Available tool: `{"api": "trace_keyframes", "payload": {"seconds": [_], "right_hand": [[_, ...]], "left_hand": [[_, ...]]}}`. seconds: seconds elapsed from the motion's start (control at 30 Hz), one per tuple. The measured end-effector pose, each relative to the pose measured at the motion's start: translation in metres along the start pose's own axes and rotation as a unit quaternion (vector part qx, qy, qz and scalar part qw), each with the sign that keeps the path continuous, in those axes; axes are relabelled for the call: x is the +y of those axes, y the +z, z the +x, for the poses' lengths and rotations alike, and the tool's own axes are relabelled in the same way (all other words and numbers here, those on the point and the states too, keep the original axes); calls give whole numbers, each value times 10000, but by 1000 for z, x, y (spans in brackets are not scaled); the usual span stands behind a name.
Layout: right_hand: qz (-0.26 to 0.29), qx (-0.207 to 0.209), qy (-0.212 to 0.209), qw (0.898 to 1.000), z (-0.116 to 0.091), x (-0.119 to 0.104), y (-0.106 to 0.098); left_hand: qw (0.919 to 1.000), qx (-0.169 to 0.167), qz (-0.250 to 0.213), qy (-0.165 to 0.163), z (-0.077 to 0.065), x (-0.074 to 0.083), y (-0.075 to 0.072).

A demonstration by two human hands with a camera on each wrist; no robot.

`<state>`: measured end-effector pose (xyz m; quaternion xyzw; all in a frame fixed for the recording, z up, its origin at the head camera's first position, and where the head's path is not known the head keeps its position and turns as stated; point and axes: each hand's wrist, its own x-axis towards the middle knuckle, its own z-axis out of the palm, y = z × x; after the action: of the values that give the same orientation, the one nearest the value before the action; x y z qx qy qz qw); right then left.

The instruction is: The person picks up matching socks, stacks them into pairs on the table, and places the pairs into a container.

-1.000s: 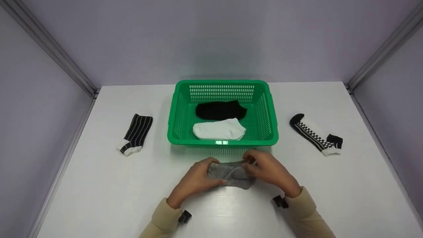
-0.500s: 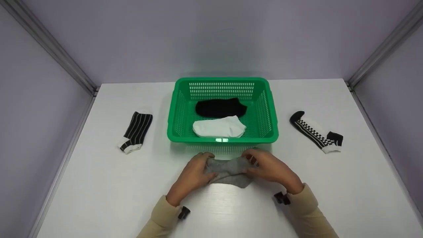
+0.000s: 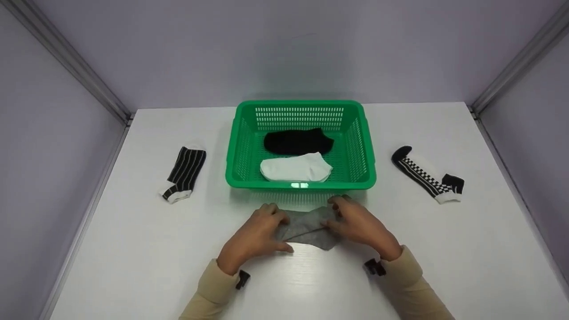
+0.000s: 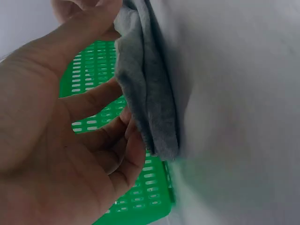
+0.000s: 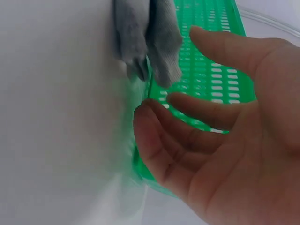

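A grey sock, folded over itself in layers, lies on the white table in front of the basket. My left hand is at its left end, fingertips against the cloth and thumb spread off it toward the table's front. In the left wrist view, bent fingers of that hand meet the edge of the grey cloth. At the sock's right end is my right hand. The right wrist view has its thumb and fingers spread apart, with a gap between them and the sock.
Behind the hands stands a green plastic basket, holding a black sock bundle and a white sock bundle. A black striped sock lies at left, a checkered black-and-white sock at right. Walls enclose the table's back and sides.
The left thumb has come off the grey sock and spread away from it. The sock's upper layer has been shifted and flattened between the hands. The right hand has loosened at its end.
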<state>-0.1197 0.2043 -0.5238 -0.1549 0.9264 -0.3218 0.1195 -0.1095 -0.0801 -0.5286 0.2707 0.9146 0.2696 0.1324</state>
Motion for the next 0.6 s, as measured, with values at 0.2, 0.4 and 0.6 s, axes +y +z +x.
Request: {"api": "trace_keyframes", "payload": {"seconds": [0.2,0.4,0.6], "right_hand": [[208,-86,359,9991,6,-3,11],[174,-79,541,9984,8,0,11],[217,-14,643,9977,8,5,6]], "left_hand": [[9987,181,439,159,5,1,9],[9994,74,298,150,6,-1,6],[9998,15,-51,190,6,-3,2]]}}
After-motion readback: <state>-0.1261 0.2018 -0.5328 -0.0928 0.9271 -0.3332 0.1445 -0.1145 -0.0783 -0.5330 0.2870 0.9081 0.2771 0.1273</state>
